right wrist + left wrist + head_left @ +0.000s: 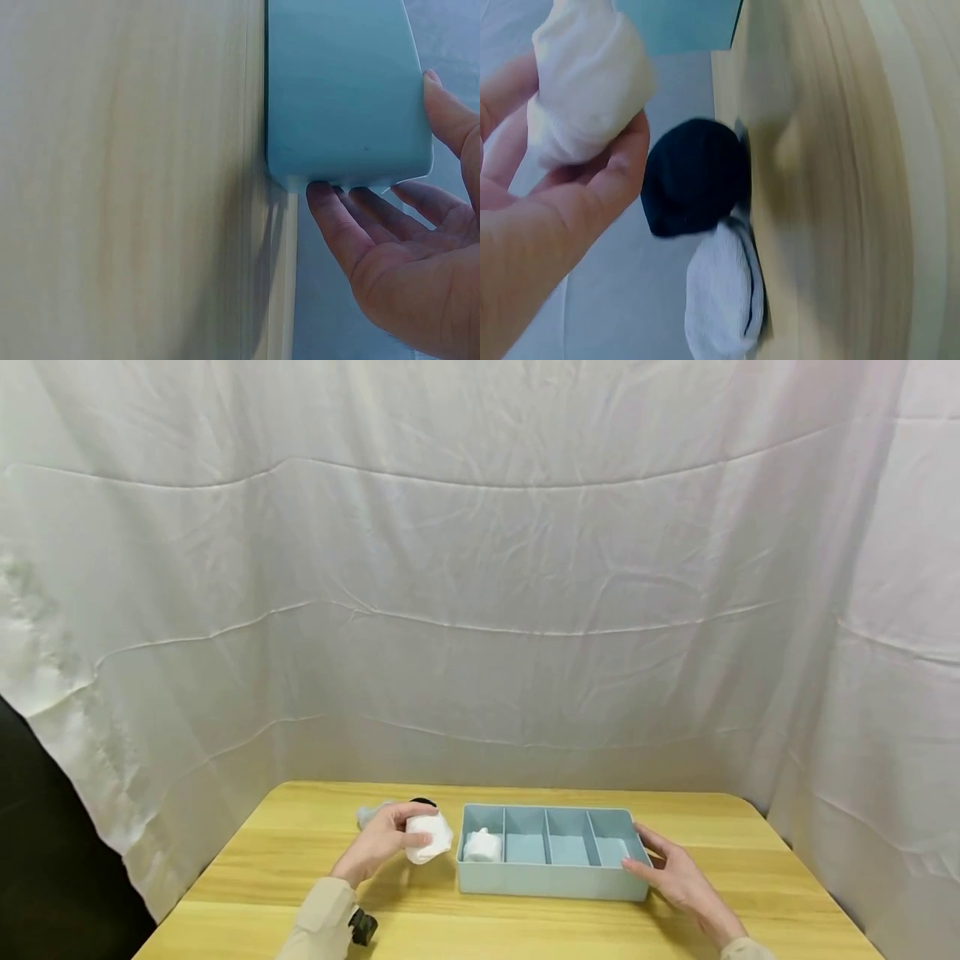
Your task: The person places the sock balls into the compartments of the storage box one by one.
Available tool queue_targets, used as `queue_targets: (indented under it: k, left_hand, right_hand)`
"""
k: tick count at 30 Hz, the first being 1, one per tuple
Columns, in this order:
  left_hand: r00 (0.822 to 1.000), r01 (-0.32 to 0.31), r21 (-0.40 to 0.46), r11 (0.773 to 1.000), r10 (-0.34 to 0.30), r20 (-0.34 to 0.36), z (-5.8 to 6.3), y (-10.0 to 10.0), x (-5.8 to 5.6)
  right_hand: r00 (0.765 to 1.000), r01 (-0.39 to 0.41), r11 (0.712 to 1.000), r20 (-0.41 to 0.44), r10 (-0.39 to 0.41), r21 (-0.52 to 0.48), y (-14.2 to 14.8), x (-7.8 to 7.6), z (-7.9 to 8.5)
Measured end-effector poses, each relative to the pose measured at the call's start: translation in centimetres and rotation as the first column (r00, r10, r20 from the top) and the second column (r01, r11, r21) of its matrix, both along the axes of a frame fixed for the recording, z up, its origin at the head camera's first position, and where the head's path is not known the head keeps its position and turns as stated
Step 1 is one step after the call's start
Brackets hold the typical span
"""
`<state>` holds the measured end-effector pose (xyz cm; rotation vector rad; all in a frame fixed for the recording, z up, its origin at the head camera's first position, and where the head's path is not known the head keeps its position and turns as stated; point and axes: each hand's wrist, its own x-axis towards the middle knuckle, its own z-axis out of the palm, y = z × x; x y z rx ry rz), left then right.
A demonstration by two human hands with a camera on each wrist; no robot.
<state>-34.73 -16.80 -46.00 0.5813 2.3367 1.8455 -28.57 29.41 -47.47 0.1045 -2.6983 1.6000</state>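
Grey bundle (721,292) and black bundle (694,178) touching on the wooden surface (420,931), left hand (380,843) holding a white cloth bundle (432,841) above it, just left of a blue divided box (551,882) (second white bundle (482,847) in its leftmost compartment), right hand (677,877) gripping the box's right end.

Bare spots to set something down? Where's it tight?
Free: three right compartments of box; table in front of it; table right of right grip. Crowded: left of box, where left grip holds white bundle near black bundle and gray bundle; leftmost compartment, holding second white bundle.
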Motion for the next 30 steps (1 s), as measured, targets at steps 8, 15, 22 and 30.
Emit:
queue_targets:
  k: [8, 15, 22, 30]
  left_hand:
    - [0.997, -0.077, 0.057, 0.995, 0.077, -0.001, 0.2, 1.4, 0.0]
    - [1.0, -0.026, 0.08, 0.996, 0.027, -0.006, 0.7, 2.5, -0.2]
    - [0.998, -0.038, 0.132, 0.99, 0.044, -0.044, 0.7, 4.3, -0.6]
    - [0.991, -0.09, 0.194, 0.977, 0.107, -0.077, 0.6, 5.9, -0.7]
  right_hand:
    - [1.0, -0.013, 1.0, 0.004, 0.013, 0.014, -0.1, -0.1, 0.1]
    - [1.0, -0.007, 1.0, 0.008, 0.007, 0.026, 0.0, -0.1, 0.1]
    - [1.0, 0.005, 1.0, 0.009, -0.005, 0.002, -0.1, 0.0, 0.2]
    - [1.0, -0.002, 1.0, 0.011, 0.002, 0.0, 0.0, 0.1, 0.4]
